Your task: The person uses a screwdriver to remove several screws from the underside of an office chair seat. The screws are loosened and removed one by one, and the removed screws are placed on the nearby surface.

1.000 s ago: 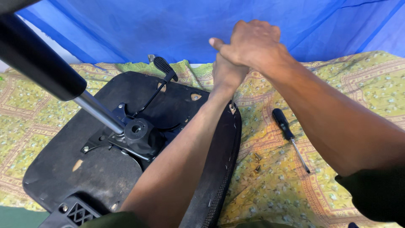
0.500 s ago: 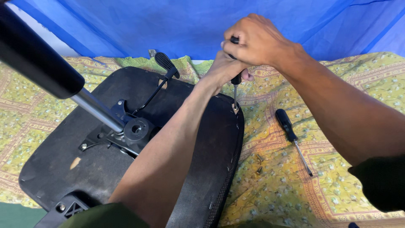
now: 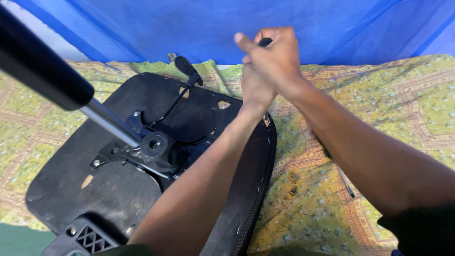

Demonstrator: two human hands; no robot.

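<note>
A black-handled screwdriver (image 3: 264,42) is gripped by closed right hand (image 3: 272,57) and left hand (image 3: 255,87) over upturned black chair seat (image 3: 118,189).

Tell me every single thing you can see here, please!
Chair seat: one, black, upside down on the cloth.
Metal bracket: one, black, bolted on the seat's underside.
Gas cylinder: one, black with a silver rod, rising from the bracket towards upper left.
Lever: one, black, at the seat's far edge.
Screwdriver: one, black handle, in both hands.
Second screwdriver: one, silver shaft showing, mostly under the right arm.
Screws: a few, loose beside the seat.
Cloth: yellow-green patterned, beneath everything.
Sheet: blue, behind.
Left hand: gripping the screwdriver, below.
Right hand: gripping the handle, above.
</note>
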